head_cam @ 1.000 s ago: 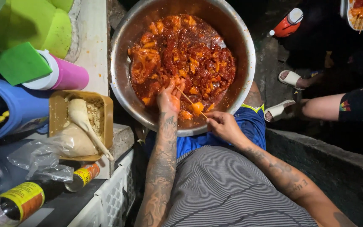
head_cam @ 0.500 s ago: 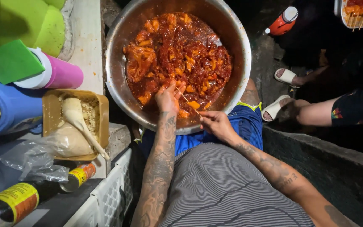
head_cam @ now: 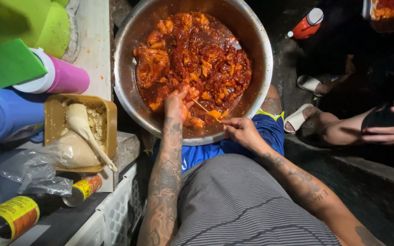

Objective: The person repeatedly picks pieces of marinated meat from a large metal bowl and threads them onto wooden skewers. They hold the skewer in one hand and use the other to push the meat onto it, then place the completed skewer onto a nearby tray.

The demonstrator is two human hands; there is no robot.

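Skewer (head_cam: pixel 207 111), a thin bamboo stick, slants over the near rim of the steel bowl (head_cam: pixel 263 73), its lower end pinched in the closed fingers of the right hand (head_cam: pixel 242 132) and an orange piece of meat (head_cam: pixel 214 114) threaded on its middle. The left hand (head_cam: pixel 178 104) grips red marinated meat (head_cam: pixel 192 54) at the stick's upper tip, fingers curled into the sauce. Left of the bowl, a brown container (head_cam: pixel 51 118) holds crumbs and a pale spoon (head_cam: pixel 85 132); a pink tumbler (head_cam: pixel 67 78) and dark sauce bottles (head_cam: pixel 10 218) lie nearby. Another person's hand (head_cam: pixel 391 132) and sandalled foot (head_cam: pixel 299 117) show at right.
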